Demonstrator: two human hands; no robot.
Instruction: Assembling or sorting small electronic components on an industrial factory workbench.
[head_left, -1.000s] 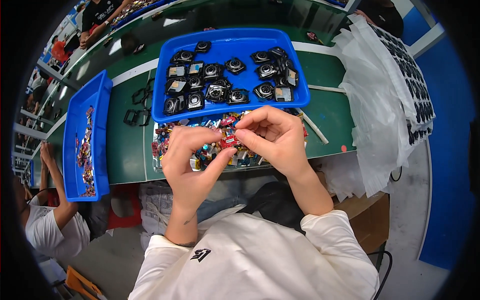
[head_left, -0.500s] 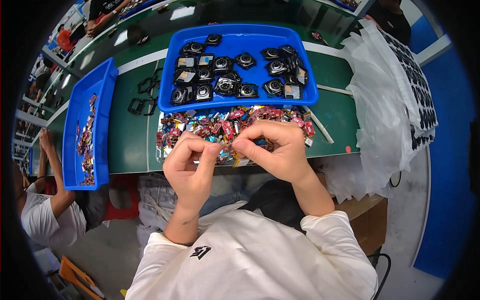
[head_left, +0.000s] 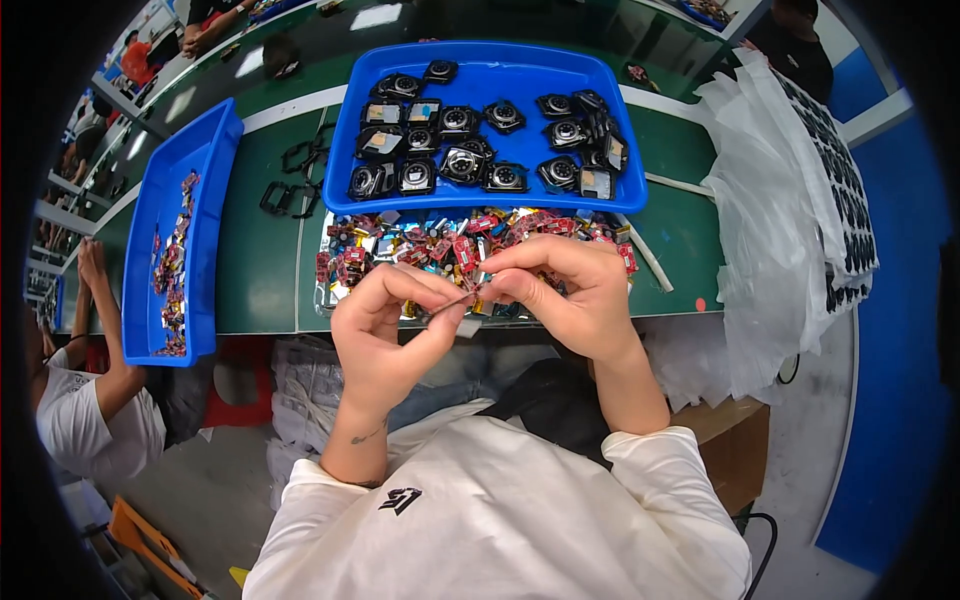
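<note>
The left hand (head_left: 385,325) pinches a small thin dark piece (head_left: 450,304) between thumb and forefinger, its other fingers curled. The right hand (head_left: 575,312) brings thumb and forefinger narrowly together at the piece's right end; whether they grip it or only touch it, I cannot tell. The piece is held up on the near side of the wide blue tray (head_left: 560,72), and what it is exactly is too small to make out.

The step in hand looks like two-handed fingertip work on this one piece. The next move seems to call for a firm left pinch, with fine, light pressure from the right fingertips so that the piece neither bends nor slips.

Below the hands, just in front of the wide blue tray, a heap of small red, silver and blue parts (head_left: 466,252) spreads on the green counter (head_left: 258,280). The wide blue tray itself carries black watch-like housings (head_left: 459,122). Left of it lie black frames (head_left: 275,197), and farther left stands a narrower-looking blue tray (head_left: 142,300) with more small parts. Well to its right hangs crumpled translucent sheeting (head_left: 745,190).
</note>
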